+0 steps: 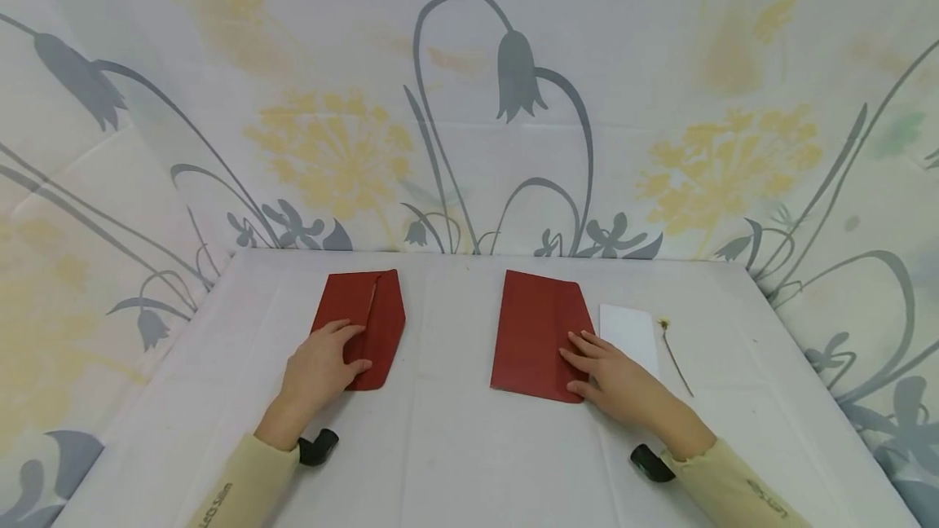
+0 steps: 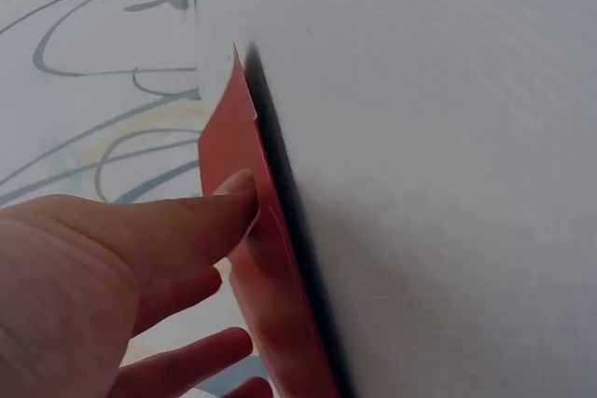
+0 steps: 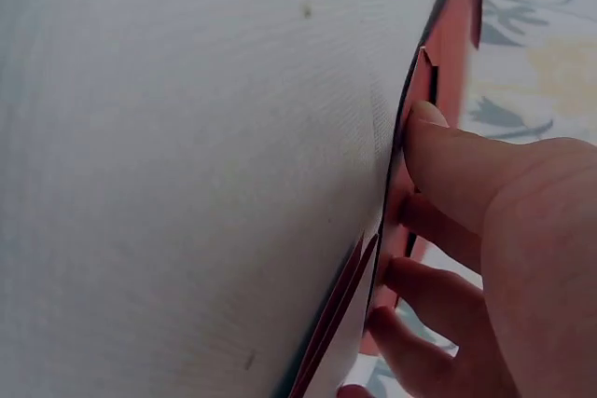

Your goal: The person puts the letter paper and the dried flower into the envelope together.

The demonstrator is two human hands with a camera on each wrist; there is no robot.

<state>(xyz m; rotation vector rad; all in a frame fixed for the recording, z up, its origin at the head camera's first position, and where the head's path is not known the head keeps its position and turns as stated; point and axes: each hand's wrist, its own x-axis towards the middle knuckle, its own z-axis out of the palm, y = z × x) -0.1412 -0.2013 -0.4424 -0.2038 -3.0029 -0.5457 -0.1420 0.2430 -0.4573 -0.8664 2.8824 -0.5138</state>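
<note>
Two dark red paper envelopes lie flat on the white table (image 1: 455,446). My left hand (image 1: 323,365) rests with straight fingers on the left envelope (image 1: 370,308), whose flap shows a centre seam. My right hand (image 1: 612,377) lies flat on the lower right corner of the right envelope (image 1: 531,332). In the left wrist view the left hand's fingers (image 2: 201,221) press the red paper (image 2: 242,146). In the right wrist view straight fingers (image 3: 448,160) press the red envelope's edge (image 3: 452,53).
A white card (image 1: 629,332) lies just right of the right envelope, partly under my right hand. A dried flower stem (image 1: 675,353) lies beside it. A floral cloth (image 1: 469,104) hangs behind and at both sides of the table.
</note>
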